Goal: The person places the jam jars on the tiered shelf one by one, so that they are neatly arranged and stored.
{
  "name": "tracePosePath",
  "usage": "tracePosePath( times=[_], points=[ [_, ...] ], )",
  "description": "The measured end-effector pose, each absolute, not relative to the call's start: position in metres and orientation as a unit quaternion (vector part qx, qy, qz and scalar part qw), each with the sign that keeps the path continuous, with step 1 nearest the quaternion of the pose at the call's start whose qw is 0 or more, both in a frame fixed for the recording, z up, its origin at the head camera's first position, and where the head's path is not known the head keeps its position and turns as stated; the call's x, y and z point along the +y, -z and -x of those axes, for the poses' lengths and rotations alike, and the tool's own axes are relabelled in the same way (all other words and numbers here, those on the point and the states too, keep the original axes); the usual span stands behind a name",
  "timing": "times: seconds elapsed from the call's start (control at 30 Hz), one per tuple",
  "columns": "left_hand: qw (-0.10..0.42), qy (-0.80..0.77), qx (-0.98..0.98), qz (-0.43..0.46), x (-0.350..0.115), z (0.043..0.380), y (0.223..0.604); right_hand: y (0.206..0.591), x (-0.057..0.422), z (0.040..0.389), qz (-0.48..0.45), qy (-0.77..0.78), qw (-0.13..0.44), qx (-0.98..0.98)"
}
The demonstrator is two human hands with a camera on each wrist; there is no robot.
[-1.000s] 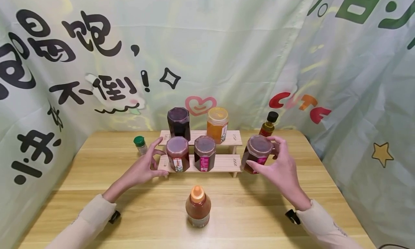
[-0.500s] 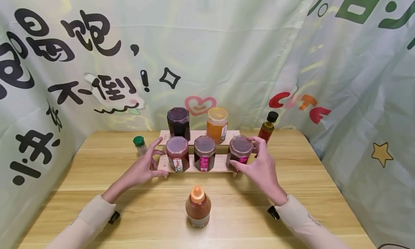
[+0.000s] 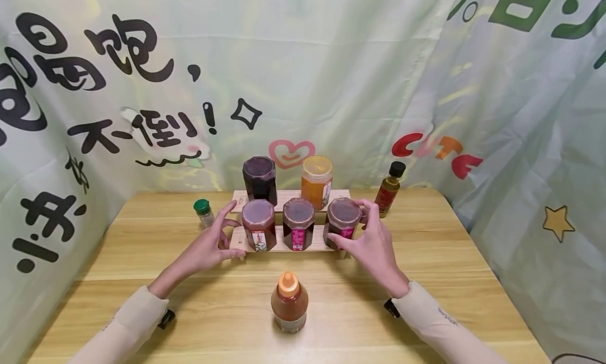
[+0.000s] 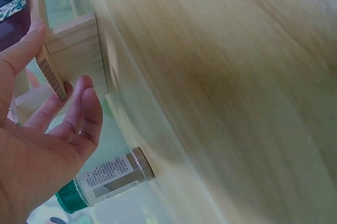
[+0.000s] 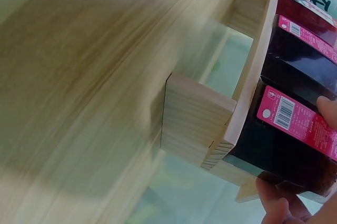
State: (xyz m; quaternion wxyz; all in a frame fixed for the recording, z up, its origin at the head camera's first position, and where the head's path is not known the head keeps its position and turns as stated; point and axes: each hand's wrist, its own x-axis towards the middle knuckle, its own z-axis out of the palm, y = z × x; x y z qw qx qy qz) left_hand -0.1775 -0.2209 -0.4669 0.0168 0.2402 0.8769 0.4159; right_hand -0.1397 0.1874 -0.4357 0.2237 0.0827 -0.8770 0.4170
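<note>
My right hand (image 3: 374, 245) grips a dark octagonal jar (image 3: 342, 216) with a pink label, thumb in front and fingers round its far side. In the right wrist view this jar (image 5: 284, 140) stands upright at the right end of the lower tier. My left hand (image 3: 213, 243) holds the left end of the wooden two-tier rack (image 3: 241, 240), thumb on the front edge and fingers behind the board (image 4: 52, 77). A reddish jar (image 3: 259, 224) and another pink-labelled dark jar (image 3: 298, 224) share that lower tier. Above stand a very dark jar (image 3: 259, 180) and an amber jar (image 3: 316, 182).
A squeeze bottle (image 3: 289, 303) with an orange cap stands in front of the rack. Left of the rack is a green-capped shaker (image 3: 203, 211); to its right, a black-capped bottle (image 3: 388, 190). A printed curtain (image 3: 360, 80) hangs behind the table (image 3: 213, 311).
My right hand has brought the dark jar leftward from beside the rack onto the lower tier's right end, closer to the middle jar. The left hand has stayed at the rack's left end.
</note>
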Motion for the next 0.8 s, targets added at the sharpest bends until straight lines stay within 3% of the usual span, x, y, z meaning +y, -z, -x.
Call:
tracePosePath(
  times=[0.8],
  points=[
    [0.018, -0.412, 0.881, -0.231, -0.2240, 0.1748, 0.4734, 0.4413, 0.1840, 0.1447, -0.111, -0.358, 0.251, -0.893]
  ],
)
